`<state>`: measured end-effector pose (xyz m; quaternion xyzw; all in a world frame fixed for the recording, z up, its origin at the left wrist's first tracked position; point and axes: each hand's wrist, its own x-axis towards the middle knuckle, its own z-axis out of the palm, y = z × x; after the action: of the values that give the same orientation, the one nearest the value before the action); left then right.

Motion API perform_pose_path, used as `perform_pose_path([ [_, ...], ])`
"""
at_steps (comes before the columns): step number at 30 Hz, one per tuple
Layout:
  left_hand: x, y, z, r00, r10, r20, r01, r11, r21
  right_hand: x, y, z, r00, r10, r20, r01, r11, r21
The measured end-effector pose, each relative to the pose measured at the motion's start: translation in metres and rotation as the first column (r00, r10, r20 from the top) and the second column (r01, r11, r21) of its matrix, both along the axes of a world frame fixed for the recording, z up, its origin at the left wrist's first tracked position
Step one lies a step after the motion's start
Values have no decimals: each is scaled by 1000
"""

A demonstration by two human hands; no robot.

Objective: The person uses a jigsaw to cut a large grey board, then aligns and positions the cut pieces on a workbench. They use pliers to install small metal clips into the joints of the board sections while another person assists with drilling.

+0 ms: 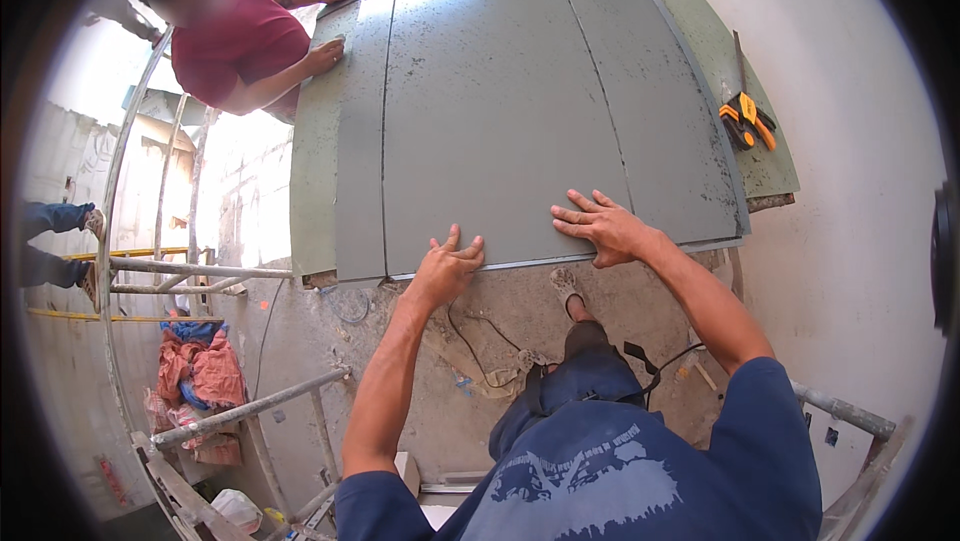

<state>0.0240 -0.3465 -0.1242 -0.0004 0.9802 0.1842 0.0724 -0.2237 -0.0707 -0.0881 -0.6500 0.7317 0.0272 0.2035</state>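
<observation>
Blue denim covers the legs (55,219) of another person at the far left, beside a metal scaffold frame (200,270). Red and blue sacks (205,366) lie heaped on the floor (310,331) below. Next comes a co-worker (245,36) in a maroon shirt, one hand at the far left corner, the other lower on that side; I cannot tell whether they hold anything. A green board (315,201) shows from under the grey panel (490,121), which lies flat before me, two dark lines running across it — joints or grooves, I cannot say. Dark specks dot its surface, thickest toward the right edge. My left hand (450,266) is open on the panel's near edge, fingers spread, gripping nothing. Across my dark blue shirt (590,486), small pale lettering sits with a blotchy pale design — too small for me to read. My right hand (605,229) lies open too, palm down, fingers fanned on the panel near the same edge. Farther right, a yellow-and-black clamp (745,109) with orange handles rests on the green board's exposed strip.
</observation>
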Motion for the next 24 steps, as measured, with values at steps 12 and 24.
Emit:
perform_pose_path([
  [12,-11,9,19,998,42,43,-42,999,7,-15,11,5,996,75,51,-76,997,28],
  [24,-8,3,8,998,10,63,-9,1000,-20,-19,12,-16,992,103,76,-97,993,-73],
])
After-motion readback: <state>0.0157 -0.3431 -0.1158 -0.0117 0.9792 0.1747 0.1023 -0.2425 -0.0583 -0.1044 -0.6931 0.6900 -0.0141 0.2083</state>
